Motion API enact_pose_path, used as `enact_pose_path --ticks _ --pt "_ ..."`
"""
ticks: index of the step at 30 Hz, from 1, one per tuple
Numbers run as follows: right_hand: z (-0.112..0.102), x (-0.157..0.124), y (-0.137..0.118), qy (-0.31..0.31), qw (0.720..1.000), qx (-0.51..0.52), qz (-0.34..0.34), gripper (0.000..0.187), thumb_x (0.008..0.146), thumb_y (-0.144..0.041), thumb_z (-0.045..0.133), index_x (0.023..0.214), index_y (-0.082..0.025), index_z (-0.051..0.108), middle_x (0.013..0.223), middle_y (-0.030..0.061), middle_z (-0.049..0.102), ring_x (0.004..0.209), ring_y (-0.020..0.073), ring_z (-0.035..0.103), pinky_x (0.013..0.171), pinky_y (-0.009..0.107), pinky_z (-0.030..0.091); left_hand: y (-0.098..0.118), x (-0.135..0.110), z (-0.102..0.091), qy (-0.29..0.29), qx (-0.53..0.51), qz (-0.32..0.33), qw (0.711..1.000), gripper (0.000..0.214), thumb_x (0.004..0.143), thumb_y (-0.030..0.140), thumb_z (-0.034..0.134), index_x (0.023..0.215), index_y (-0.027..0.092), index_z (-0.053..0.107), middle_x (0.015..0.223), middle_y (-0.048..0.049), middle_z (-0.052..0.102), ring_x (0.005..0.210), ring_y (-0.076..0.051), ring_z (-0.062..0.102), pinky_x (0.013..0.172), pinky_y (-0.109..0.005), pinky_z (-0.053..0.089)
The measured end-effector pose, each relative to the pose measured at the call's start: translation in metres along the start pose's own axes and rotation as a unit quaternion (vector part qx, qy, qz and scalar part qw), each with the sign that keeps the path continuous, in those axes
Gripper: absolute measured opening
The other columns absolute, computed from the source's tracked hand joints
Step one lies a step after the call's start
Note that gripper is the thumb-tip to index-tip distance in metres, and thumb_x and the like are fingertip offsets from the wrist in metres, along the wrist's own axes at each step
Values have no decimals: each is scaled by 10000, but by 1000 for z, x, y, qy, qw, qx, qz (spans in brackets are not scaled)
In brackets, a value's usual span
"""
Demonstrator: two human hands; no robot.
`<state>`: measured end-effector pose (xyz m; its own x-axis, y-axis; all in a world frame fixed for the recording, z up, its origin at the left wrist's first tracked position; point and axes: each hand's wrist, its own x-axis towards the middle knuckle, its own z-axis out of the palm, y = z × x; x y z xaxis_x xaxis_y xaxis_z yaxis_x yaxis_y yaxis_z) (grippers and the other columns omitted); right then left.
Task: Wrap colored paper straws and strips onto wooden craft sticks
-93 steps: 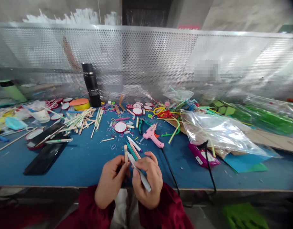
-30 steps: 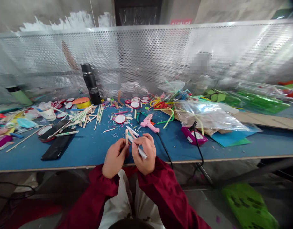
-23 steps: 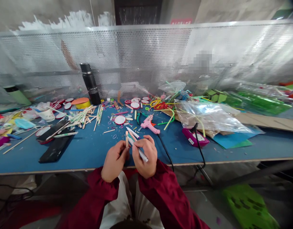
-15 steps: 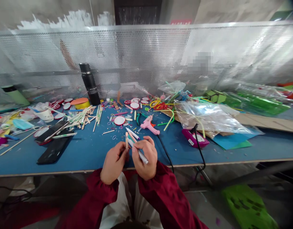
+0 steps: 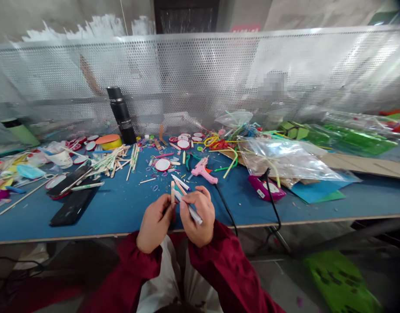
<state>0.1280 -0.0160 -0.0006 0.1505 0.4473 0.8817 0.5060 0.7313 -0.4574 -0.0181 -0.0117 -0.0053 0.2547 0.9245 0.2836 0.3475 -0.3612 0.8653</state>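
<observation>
My left hand (image 5: 155,222) is closed around a short wooden craft stick (image 5: 172,192) held upright near the front edge of the blue table (image 5: 121,208). Beside it, my right hand (image 5: 197,214) grips a white marker pen (image 5: 191,210) whose tip rests against the stick. Both hands touch each other above the table edge. A few more coloured sticks (image 5: 180,184) lie just beyond my fingers. Dark red sleeves cover both arms.
A pink glue gun (image 5: 204,170) with a black cord lies behind my hands. Scattered sticks (image 5: 117,160), round red-rimmed discs (image 5: 163,164), a black flask (image 5: 121,114), black phones (image 5: 71,204), clear plastic bags (image 5: 285,161) and a perforated metal screen (image 5: 200,78) fill the bench.
The view pulled back from the table three seconds ago. Over the last second my hands have stayed together on the stick and marker with only slight shifts.
</observation>
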Motion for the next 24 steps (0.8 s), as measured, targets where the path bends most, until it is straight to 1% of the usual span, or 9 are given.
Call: enact_pose_path --ticks 13,24 --pt "-1 0 -1 1 1000 -5 -3 119 883 -118 599 895 -236 586 755 -25 672 708 155 669 983 463 459 -1 0 -1 2 2 2 1000 259 1027 416 476 922 204 582 686 42 546 604 -124 482 586 -243 356" --pt "0 -1 0 9 1000 -8 12 122 873 -112 599 881 -234 587 758 -25 669 707 153 663 983 455 462 1 -1 -1 -4 -9 -6 1000 267 1025 423 474 900 209 572 673 43 556 595 -125 490 588 -237 371"
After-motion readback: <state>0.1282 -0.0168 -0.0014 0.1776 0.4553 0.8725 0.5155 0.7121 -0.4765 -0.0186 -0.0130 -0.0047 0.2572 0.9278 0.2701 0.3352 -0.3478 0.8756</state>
